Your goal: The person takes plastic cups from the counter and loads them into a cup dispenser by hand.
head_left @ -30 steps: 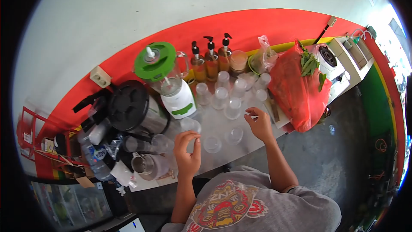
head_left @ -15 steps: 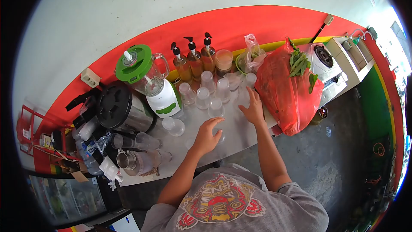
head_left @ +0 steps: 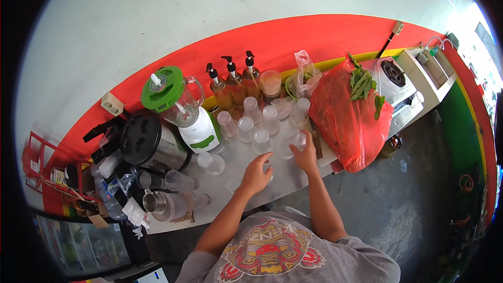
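My left hand [head_left: 256, 174] hovers low over the front of the grey table [head_left: 230, 165], its thumb and fingers apart. A clear plastic cup [head_left: 269, 176] shows partly behind it. My right hand [head_left: 306, 154] is farther right, fingers spread and curved beside another clear cup [head_left: 298, 140]; whether they touch cannot be made out. Just beyond my hands stand several clear plastic cups, among them a near one [head_left: 262, 141], one in the middle [head_left: 245, 129] and one at the right [head_left: 300, 112]. A further pair of cups [head_left: 211, 163] is at the left.
A green-lidded blender [head_left: 200, 130], pump bottles [head_left: 234, 85] and a lidded tub [head_left: 271, 84] line the back. At the right are a red plastic bag [head_left: 343, 120] with leaves and a stove [head_left: 398, 86]. A black-lidded container [head_left: 141, 135] and a pitcher [head_left: 170, 204] stand left.
My right hand has drawn back toward me from the far right cup, and a clear cup now shows at its fingers. My left hand has barely moved. The view has tilted up slightly.
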A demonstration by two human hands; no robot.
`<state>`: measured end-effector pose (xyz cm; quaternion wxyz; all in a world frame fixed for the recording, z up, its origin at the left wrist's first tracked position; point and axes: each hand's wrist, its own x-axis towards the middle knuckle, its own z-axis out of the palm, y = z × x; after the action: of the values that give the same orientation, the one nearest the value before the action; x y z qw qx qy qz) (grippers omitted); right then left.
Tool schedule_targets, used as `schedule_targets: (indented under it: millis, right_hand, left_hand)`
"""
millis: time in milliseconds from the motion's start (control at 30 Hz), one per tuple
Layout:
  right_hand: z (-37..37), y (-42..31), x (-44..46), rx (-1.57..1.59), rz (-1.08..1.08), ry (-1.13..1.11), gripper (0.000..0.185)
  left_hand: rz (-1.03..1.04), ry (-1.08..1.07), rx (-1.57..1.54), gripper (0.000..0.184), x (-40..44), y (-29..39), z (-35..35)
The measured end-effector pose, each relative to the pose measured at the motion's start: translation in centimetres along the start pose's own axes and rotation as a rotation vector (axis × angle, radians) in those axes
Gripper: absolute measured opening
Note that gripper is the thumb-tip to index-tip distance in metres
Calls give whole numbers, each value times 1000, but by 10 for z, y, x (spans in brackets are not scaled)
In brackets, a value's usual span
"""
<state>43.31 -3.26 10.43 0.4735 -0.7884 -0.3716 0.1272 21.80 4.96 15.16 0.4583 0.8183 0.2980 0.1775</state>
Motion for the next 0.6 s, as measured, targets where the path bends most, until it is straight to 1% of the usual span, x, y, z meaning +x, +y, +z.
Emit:
schedule_targets:
  millis: [33,67,133,167,200,233,267,300,333,467,600]
  right_hand:
    - [-2,-1,-2,144,19,56,71]
    - [-6,-2,-5,143,16,48,71]
    - [-23,-21,-9,495,390,-82,64]
    - [-26,-25,-11,494,385,-88,64]
    - [-29,-29,-14,614,387,-108,63]
    - [-31,-33,-17,735,389,-127,61]
    - [-32,-37,-19,737,384,-133,61]
    - [-33,-45,-21,798,378,-148,61]
    - [-34,-52,-23,859,373,-164,62]
    - [-29,-72,-26,917,320,-229,60]
    - [-22,-93,-27,989,260,-323,60]
  left_hand:
    - [19,44,-29,52,0,-3,-1]
    - [39,87,-58,51,-1,-5,-2]
    - [32,126,-82,49,-4,-4,-7]
    - [30,157,-102,47,-5,-3,-10]
    - [30,165,-102,47,-6,-2,-13]
    - [24,195,-140,43,-8,-1,-16]
    - [17,225,-177,39,-10,0,-19]
    - [18,231,-173,39,-11,3,-23]
    - [30,230,-219,35,-13,6,-27]
    - [67,251,-295,27,-23,30,-47]
    - [46,282,-284,23,-32,41,-63]
